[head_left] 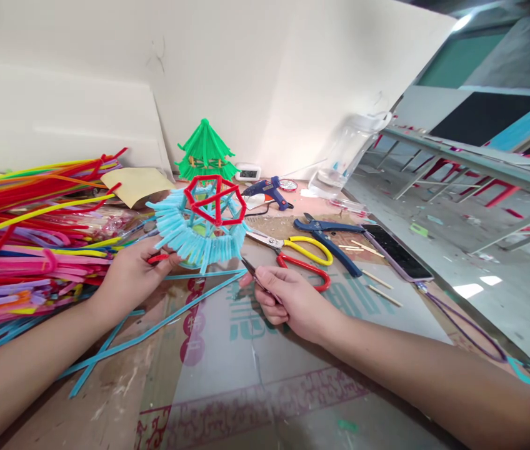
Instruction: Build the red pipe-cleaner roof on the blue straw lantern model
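Observation:
My left hand is closed on the left edge of a light blue pipe-cleaner skirt. It is part of a small pavilion-like model, and a bit of red shows at my fingers. Above the skirt, blue posts carry a red hexagonal pipe-cleaner frame with crossing bars. My right hand grips thin dark tweezers, their tips close to the skirt's lower right edge. Behind the red frame stands a green pipe-cleaner roof; its lower part is hidden.
Bundles of colourful pipe cleaners lie left, and loose blue strips cross below. To the right are scissors, blue pliers, wooden sticks, a phone, a glue gun and a water bottle.

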The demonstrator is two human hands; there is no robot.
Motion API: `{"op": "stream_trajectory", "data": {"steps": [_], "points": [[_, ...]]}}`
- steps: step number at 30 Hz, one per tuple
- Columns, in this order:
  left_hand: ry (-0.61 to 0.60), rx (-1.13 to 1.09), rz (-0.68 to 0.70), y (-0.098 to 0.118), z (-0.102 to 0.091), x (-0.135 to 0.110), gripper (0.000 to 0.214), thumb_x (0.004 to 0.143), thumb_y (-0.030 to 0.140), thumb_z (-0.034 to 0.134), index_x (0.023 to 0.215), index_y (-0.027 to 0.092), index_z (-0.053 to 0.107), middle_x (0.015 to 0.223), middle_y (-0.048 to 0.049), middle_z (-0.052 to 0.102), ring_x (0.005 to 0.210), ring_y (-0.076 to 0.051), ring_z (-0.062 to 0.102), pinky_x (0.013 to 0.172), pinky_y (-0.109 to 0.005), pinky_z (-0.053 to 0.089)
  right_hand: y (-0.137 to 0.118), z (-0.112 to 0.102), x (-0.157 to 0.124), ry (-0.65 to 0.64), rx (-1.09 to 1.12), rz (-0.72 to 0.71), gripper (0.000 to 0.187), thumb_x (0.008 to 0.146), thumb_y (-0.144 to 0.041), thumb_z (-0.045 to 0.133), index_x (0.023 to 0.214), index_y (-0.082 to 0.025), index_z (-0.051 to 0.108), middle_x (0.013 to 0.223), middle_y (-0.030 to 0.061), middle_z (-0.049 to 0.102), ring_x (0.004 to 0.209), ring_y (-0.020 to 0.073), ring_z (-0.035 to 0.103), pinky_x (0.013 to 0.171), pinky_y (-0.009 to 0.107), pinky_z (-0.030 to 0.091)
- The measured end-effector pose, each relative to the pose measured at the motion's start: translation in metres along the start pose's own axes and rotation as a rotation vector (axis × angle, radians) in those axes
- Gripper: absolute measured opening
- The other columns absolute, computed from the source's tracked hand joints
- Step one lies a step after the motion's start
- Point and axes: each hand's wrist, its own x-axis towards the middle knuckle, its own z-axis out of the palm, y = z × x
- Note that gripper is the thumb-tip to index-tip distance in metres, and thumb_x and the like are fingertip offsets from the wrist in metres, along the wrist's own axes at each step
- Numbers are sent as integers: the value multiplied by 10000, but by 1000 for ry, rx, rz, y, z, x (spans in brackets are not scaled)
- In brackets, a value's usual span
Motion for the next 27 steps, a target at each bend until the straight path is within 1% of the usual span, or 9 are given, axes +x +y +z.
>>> {"op": "stream_trajectory", "data": {"steps": [7, 10, 14, 19, 27], "points": [[2, -13, 24, -2, 2, 0, 256, 846, 414, 500, 779, 209, 638, 781, -1, 693, 752, -197, 612, 703, -274, 468, 0, 1, 0, 25, 7, -4, 405, 784, -518, 726, 910, -145, 630, 512, -105, 355, 391, 15, 177, 380, 176, 97], [10, -23, 33, -1, 1, -1, 251, 836, 412, 504, 761, 210, 634, 760, 2, 691, 724, -195, 606, 695, -278, 471, 0, 1, 0, 30, 13, -9, 405, 777, -519, 732, 900, -149, 623, 511, -105, 362, 388, 15, 180, 381, 177, 95], [-1, -24, 3, 2, 1, -1, 247, 823, 404, 503, 734, 207, 623, 733, 2, 688, 713, -189, 606, 683, -270, 472, 0, 1, -1, 34, 5, -9, 409, 782, -515, 731, 924, -145, 632, 516, -105, 358, 395, 14, 179, 389, 178, 95], [-7, -32, -2, 0, 2, 0, 228, 811, 381, 504, 767, 210, 647, 788, -2, 721, 767, -199, 631, 726, -278, 486, 0, 1, -1, 25, 23, 10, 422, 791, -526, 720, 945, -143, 634, 531, -101, 361, 398, 15, 182, 395, 183, 94], [-7, -26, 41, 0, 2, 1, 239, 848, 399, 506, 765, 213, 632, 760, 10, 692, 704, -184, 606, 712, -265, 481, 0, 1, 0, 32, 30, -5, 426, 796, -526, 717, 955, -138, 638, 527, -100, 364, 398, 15, 191, 394, 178, 102]]}}
